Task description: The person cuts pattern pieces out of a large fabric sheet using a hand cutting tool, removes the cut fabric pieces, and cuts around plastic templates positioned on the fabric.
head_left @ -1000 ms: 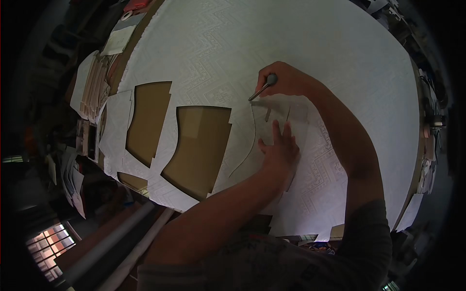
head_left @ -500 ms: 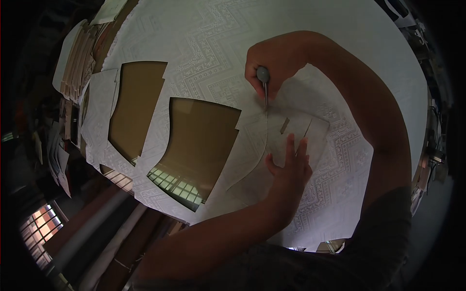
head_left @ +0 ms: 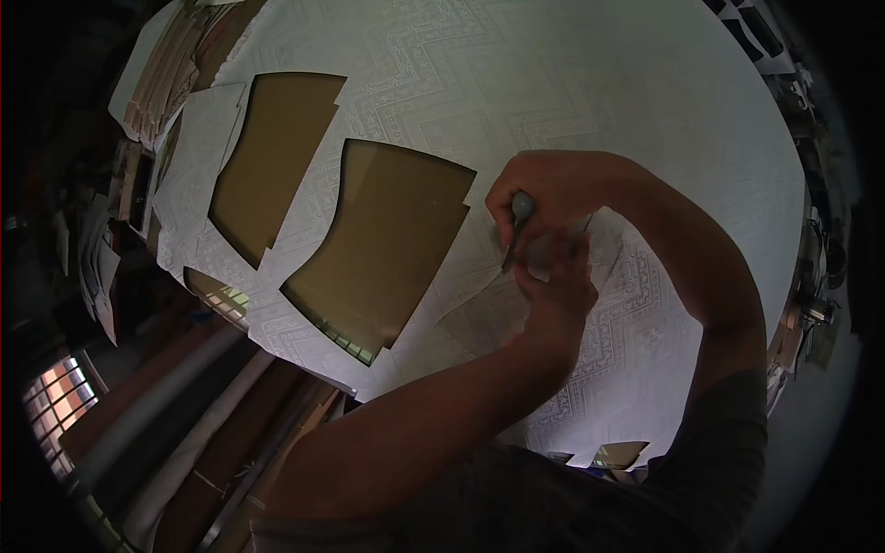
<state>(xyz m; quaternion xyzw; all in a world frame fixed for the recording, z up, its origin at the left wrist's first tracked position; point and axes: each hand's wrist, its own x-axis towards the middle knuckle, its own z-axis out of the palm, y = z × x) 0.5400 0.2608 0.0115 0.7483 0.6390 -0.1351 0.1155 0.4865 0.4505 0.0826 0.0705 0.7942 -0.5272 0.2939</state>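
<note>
A pale sheet [head_left: 636, 120] with an embossed zigzag pattern lies over the table. On it is a thin see-through template [head_left: 479, 318], partly covered by my hands. My right hand [head_left: 558, 189] is closed round a slim knife [head_left: 523, 205] with a rounded grey handle, its metal end pointing down at the template's curved edge. Just below it, my left hand [head_left: 560, 290] lies on the template with thumb and fingers apart. The two hands are very close, and the left fingertips are slightly blurred.
Left of my hands, two large cut-out openings [head_left: 387, 240] in the sheet show a brown surface beneath. Stacked card pieces [head_left: 161, 78] sit at the upper left. Several rolls of material [head_left: 207, 433] stand below the table edge. Small tools [head_left: 816, 313] are at the far right.
My right hand has drawn the knife toward me along the template's curved edge, down to my left hand. The view has shifted, so the sheet's openings appear higher and farther right.
</note>
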